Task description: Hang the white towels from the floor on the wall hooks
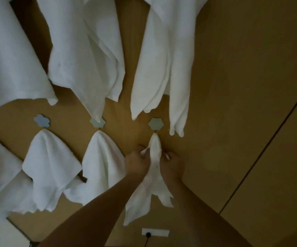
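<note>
The towel in hand (155, 148) hangs by its gathered top from the grey hook (156, 124) on the brown wall (233, 104), and this hook is the landmark for all places here. Just below the hook, the left hand (137, 162) pinches a fold of this towel on one side, and the right hand (170, 164) grips the cloth on the other side; both hands are closed on the same towel, with fingers curled into it. The lower part of the towel falls down between the two forearms. It seems that the cloth is already caught on the hook and the hands are only arranging it, but I cannot tell if it would hold alone. To the left of the hook, in the same row, a second towel (103, 161) and a third towel (52, 164) are already hanging from their own hooks, and above the hook a higher row of larger towels (162, 59) hangs down. So I judge that most of the task is done. The floor is not in view, so I cannot tell how many towels remain there. Below the hook, a white wall socket (155, 232) with a dark plug is visible.
</note>
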`<state>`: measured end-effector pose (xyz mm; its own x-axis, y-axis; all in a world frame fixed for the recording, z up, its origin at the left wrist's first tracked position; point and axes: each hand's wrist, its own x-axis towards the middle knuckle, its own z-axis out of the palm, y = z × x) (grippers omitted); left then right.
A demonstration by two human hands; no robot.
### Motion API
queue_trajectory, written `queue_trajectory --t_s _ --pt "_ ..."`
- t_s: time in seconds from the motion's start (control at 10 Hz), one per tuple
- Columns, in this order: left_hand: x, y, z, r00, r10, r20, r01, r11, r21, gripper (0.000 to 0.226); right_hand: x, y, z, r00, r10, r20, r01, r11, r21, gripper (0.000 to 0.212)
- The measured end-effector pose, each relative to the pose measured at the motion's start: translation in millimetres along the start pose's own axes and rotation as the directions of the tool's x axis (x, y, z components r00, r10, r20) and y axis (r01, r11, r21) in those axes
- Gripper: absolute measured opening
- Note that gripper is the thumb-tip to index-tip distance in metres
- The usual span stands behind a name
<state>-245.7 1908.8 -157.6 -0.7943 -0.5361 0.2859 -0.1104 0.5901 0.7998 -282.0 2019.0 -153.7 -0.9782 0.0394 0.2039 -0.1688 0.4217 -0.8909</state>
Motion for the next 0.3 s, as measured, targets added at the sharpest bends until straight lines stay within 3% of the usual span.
queue_trajectory --t_s 0.1,0.2,0.3 --pt "-23.4 -5.3 -1.0 0.999 0.031 -0.044 -0.02 0.973 0.232 0.025 -6.1 14.3 -17.7 0.996 -0.024 0.09 0.032 0.995 -0.09 0.021" --pt "-64.4 -27.0 -8.1 0.994 0.004 -0.114 0.038 0.929 0.367 0.022 -24.8 43.5 -30.6 0.988 -0.061 0.139 0.085 0.981 -0.176 0.028" --pt "-115.0 -45.4 -7.1 0.976 -0.153 -0.154 0.191 0.943 0.273 0.031 -48.9 78.5 -45.1 0.983 0.05 0.179 -0.015 0.982 -0.19 0.04"
